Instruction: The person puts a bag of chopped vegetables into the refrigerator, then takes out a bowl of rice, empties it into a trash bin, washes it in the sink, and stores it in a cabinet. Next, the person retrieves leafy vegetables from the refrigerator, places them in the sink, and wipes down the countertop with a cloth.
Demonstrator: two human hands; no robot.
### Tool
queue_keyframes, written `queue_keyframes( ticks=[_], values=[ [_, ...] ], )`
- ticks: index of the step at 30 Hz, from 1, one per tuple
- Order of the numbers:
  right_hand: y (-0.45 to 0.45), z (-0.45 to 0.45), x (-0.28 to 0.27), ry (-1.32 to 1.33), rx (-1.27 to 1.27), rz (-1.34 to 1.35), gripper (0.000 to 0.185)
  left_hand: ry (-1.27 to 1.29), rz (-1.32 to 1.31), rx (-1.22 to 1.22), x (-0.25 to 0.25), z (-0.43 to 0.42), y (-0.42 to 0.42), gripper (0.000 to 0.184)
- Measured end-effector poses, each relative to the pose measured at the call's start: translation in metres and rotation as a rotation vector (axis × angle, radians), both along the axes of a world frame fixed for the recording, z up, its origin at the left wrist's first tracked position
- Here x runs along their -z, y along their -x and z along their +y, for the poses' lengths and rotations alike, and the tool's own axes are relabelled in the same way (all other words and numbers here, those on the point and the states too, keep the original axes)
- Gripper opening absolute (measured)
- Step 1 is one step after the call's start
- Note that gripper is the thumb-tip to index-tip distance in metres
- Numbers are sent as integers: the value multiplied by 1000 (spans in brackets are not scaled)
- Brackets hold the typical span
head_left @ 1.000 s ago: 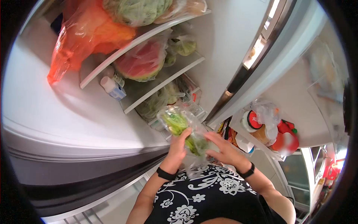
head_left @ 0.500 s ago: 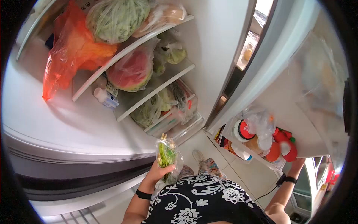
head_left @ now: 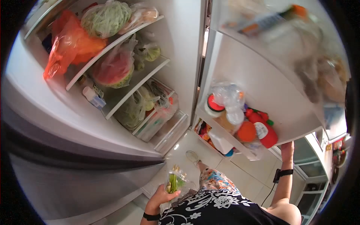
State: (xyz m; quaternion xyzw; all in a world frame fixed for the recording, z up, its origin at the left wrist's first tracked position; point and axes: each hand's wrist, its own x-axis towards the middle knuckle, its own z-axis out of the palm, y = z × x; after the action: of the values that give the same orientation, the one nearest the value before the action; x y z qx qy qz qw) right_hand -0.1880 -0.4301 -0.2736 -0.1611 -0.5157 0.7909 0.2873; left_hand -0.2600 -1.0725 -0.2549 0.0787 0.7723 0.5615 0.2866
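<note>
My left hand (head_left: 163, 195) is closed around a clear plastic bag of greens (head_left: 173, 183), long green stems with pale ends pointing away from me. It is low in the view, in front of the open fridge (head_left: 180, 48). On the right, my right hand (head_left: 287, 150) grips the outer edge of the open fridge door (head_left: 258, 67), its fingers partly hidden behind the edge. Near that hand, the door rack holds a red bottle (head_left: 267, 135), an orange-red lid (head_left: 247, 131), a jar with a red lid (head_left: 215, 103) and a clear plastic bag (head_left: 228, 95).
Fridge shelves hold an orange bag (head_left: 71, 45), a wrapped cabbage (head_left: 107, 18), a cut watermelon (head_left: 112, 73) and a white bottle (head_left: 93, 97). Blurred bags (head_left: 300, 41) fill the upper door rack. Below are floor tiles (head_left: 243, 170) and my foot (head_left: 192, 156).
My view has turned right, and more of the door's inner side and upper rack shows. The left hand with the greens sits lower in view. My right hand stays on the door edge.
</note>
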Motion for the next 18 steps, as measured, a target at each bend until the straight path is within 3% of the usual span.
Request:
queue_keyframes(
  ticks=[2,4,6,7,9,11,14,17,18],
  values=[
    [-30,-13,3,-124,-161,-47,49,26,-95,16,4,1,-40,32],
    [-52,-73,-18,-56,-116,-102,41,-50,-111,40,7,-8,-70,32],
    [-57,-129,-47,-222,-72,-459,37,27,-231,61,12,-12,-86,34],
    [-66,-136,-47,-340,-263,-558,26,36,-216,85,18,-12,-94,36],
    [-66,-220,-143,-672,-448,-658,23,-35,-252,193,12,-9,-104,39],
    [-84,-256,-131,-642,-643,-420,36,-51,-369,193,-51,9,-123,40],
    [-107,-264,-128,-577,-1021,-247,44,61,-282,273,-52,43,-135,40],
    [-134,-227,-139,-699,-1073,-370,45,200,-195,357,-40,86,-140,42],
    [-112,-259,-127,-699,-1056,-402,45,217,-174,399,-21,55,-107,43]
  ],
)
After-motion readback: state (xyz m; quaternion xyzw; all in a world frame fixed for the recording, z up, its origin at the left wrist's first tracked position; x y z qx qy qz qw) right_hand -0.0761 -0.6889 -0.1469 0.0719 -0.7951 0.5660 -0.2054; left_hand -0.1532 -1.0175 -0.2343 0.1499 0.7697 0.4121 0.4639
